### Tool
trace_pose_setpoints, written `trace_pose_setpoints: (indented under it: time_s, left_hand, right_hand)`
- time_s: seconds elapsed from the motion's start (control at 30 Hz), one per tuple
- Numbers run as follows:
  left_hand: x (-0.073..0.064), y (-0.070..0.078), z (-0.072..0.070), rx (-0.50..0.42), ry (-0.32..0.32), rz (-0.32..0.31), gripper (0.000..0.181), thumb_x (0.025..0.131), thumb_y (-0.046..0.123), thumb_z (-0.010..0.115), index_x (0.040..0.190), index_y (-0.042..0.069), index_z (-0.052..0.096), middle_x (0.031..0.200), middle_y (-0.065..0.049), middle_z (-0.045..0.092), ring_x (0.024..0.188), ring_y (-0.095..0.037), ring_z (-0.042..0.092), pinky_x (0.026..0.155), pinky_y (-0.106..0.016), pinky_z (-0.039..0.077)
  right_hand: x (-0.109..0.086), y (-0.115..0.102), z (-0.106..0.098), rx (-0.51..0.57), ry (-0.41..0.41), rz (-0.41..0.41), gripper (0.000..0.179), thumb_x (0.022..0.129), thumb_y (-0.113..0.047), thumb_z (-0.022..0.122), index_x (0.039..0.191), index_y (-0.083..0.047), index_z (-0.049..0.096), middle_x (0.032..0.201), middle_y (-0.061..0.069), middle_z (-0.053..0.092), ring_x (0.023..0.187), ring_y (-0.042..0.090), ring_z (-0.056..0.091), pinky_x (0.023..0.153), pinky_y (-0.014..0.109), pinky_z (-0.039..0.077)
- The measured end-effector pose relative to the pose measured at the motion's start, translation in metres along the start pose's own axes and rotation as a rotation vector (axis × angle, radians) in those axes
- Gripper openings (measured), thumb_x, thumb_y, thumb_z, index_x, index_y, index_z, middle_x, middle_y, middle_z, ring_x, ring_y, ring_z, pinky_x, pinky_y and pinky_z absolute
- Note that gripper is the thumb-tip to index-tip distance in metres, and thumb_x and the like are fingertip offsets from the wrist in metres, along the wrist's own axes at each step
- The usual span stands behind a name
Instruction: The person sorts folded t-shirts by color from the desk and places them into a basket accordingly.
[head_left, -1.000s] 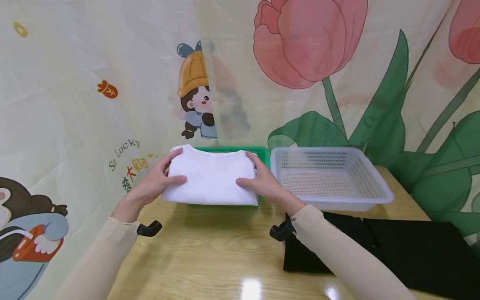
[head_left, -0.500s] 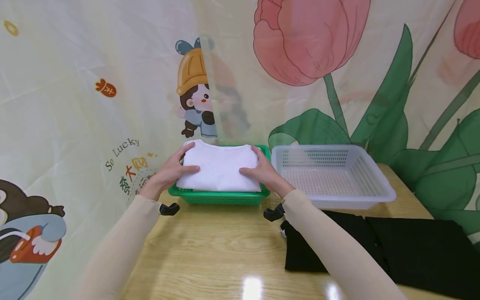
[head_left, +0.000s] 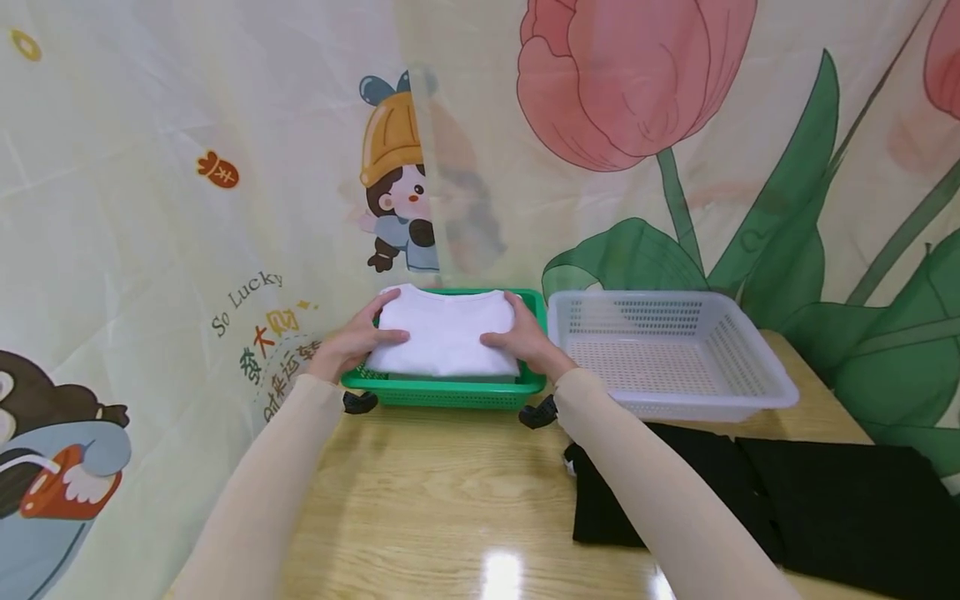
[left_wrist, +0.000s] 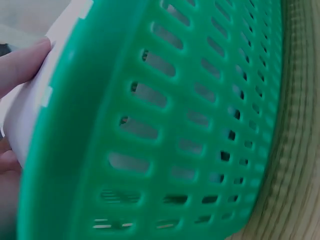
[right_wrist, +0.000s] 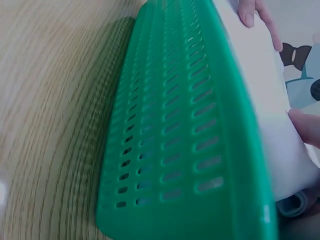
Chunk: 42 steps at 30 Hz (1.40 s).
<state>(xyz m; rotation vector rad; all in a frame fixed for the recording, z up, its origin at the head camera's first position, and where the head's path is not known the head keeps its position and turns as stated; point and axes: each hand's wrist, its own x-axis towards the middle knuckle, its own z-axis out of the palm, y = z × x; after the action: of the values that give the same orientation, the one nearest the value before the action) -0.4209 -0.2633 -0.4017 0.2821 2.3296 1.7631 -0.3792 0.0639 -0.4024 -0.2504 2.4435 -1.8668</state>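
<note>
A folded white shirt (head_left: 446, 333), its curved neckline toward the back, lies within the rim of a green plastic basket (head_left: 450, 395). My left hand (head_left: 362, 338) grips the shirt's left side, thumb on top. At its right side my right hand (head_left: 527, 337) holds it the same way. In the left wrist view, a finger (left_wrist: 22, 65) shows on the white cloth behind the slotted basket wall. The right wrist view shows my right thumb (right_wrist: 306, 126) on the shirt, with a grey rolled edge of cloth (right_wrist: 295, 204) beneath it.
A white perforated basket (head_left: 667, 400) stands just right of the green one. Folded black cloth (head_left: 847, 500) lies at the table's right, partly under my right sleeve. A printed curtain (head_left: 480, 125) hangs behind the wooden table (head_left: 420, 500).
Both hands have carried the white shirt from in front of the green basket, back and slightly right, down into it. The basket's front wall now shows below the shirt.
</note>
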Motion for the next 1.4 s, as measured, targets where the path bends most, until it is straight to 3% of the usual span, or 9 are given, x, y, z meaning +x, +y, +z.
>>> trace_pose_setpoints:
  time_s: [0.13,0.3,0.37,0.43,0.53,0.67,0.87,1.13,1.4]
  left_hand:
    - [0.006,-0.002,0.003,0.001,0.017,-0.028,0.102,0.092,0.001,0.081,0.169,0.038,0.025,0.176,-0.011,0.006,0.146,-0.039,0.027,0.114,-0.051,0.036]
    - [0.014,-0.009,0.008,0.014,0.038,-0.012,0.101,0.091,-0.002,0.081,0.169,0.034,0.028,0.175,-0.015,0.011,0.142,-0.04,0.033,0.101,-0.043,0.047]
    - [0.016,-0.013,0.009,0.019,0.036,-0.006,0.102,0.09,-0.003,0.082,0.169,0.033,0.028,0.175,-0.017,0.011,0.143,-0.041,0.034,0.102,-0.045,0.048]
    - [0.016,-0.016,0.009,0.036,0.038,-0.004,0.102,0.09,-0.002,0.082,0.17,0.032,0.027,0.175,-0.017,0.009,0.146,-0.042,0.031,0.11,-0.052,0.045]
    - [0.017,-0.021,0.008,0.074,0.06,0.015,0.101,0.09,-0.003,0.081,0.17,0.028,0.027,0.177,-0.016,0.006,0.153,-0.042,0.023,0.123,-0.058,0.029]
    - [0.02,-0.026,0.009,0.143,0.082,0.037,0.098,0.089,-0.002,0.083,0.169,0.024,0.031,0.177,-0.014,0.009,0.158,-0.039,0.015,0.129,-0.058,0.015]
    - [0.018,-0.024,0.013,0.193,0.084,0.019,0.096,0.09,0.003,0.084,0.168,0.025,0.033,0.177,-0.015,0.012,0.16,-0.039,0.014,0.129,-0.059,0.012]
    - [0.018,-0.026,0.014,0.194,0.062,0.0,0.095,0.091,-0.001,0.081,0.168,0.021,0.032,0.178,-0.015,0.009,0.161,-0.037,0.011,0.13,-0.056,0.011]
    - [0.017,-0.025,0.018,0.215,0.058,-0.024,0.094,0.092,-0.004,0.079,0.169,0.019,0.03,0.177,-0.017,0.012,0.159,-0.038,0.017,0.13,-0.056,0.014]
  right_hand:
    - [0.007,0.005,0.005,-0.013,0.02,0.007,0.101,0.092,-0.005,0.082,0.17,-0.014,0.018,0.17,0.019,0.028,0.148,0.038,0.04,0.117,0.053,0.043]
    - [0.016,0.014,0.014,-0.061,0.047,0.015,0.099,0.091,-0.003,0.082,0.169,-0.011,0.021,0.172,0.017,0.027,0.153,0.036,0.033,0.125,0.051,0.032]
    - [0.018,0.016,0.016,-0.078,0.055,0.016,0.099,0.091,-0.003,0.082,0.169,-0.011,0.022,0.172,0.017,0.026,0.154,0.036,0.032,0.126,0.051,0.03]
    - [0.018,0.017,0.018,-0.079,0.055,0.019,0.099,0.091,-0.003,0.082,0.169,-0.011,0.022,0.173,0.017,0.025,0.155,0.037,0.031,0.126,0.052,0.029]
    - [0.018,0.018,0.021,-0.073,0.047,0.02,0.099,0.091,-0.004,0.083,0.169,-0.011,0.022,0.173,0.017,0.024,0.155,0.038,0.031,0.126,0.053,0.03]
    - [0.021,0.021,0.021,-0.053,0.037,0.042,0.098,0.092,-0.005,0.081,0.169,-0.012,0.022,0.173,0.016,0.024,0.155,0.039,0.031,0.124,0.053,0.033]
    - [0.021,0.023,0.018,-0.026,0.035,0.06,0.097,0.093,-0.002,0.08,0.169,-0.012,0.022,0.172,0.018,0.026,0.153,0.04,0.033,0.123,0.055,0.035]
    - [0.018,0.02,0.018,-0.045,0.006,0.105,0.095,0.093,-0.001,0.079,0.169,-0.013,0.023,0.172,0.019,0.025,0.153,0.042,0.033,0.122,0.057,0.035]
    - [0.02,0.023,0.018,-0.089,-0.026,0.145,0.094,0.094,-0.001,0.079,0.169,-0.013,0.025,0.173,0.018,0.024,0.153,0.04,0.033,0.123,0.055,0.034]
